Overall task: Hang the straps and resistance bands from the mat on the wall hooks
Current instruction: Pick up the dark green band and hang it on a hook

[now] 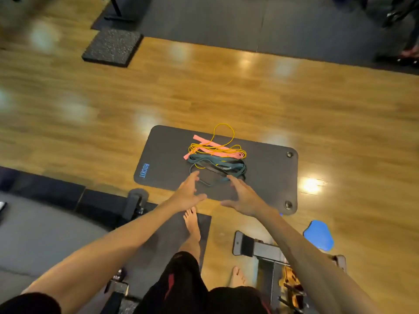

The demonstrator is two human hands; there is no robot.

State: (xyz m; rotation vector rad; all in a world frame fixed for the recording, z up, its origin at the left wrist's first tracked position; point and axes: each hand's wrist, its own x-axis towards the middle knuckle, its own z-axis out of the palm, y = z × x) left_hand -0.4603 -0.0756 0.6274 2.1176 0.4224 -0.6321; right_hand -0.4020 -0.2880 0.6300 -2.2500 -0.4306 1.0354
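A dark grey mat [163, 155] lies on the wooden floor ahead of me. On it sits a tangled pile: a thin yellow band [223, 132], a flat pink band [205, 141], a teal band [235, 169] and a black strap [214, 169]. My left hand [187, 196] hovers at the near left of the pile, fingers spread, holding nothing. My right hand [243, 197] is held at the near right of the pile, also with fingers apart and empty. No wall hooks are in view.
My bare feet stand on a small dark pad [204, 223] just short of the mat. Exercise machine parts [260, 248] and a blue disc [318, 234] lie at my right; a speckled foam block [112, 47] and black floor mats [226, 21] sit farther off.
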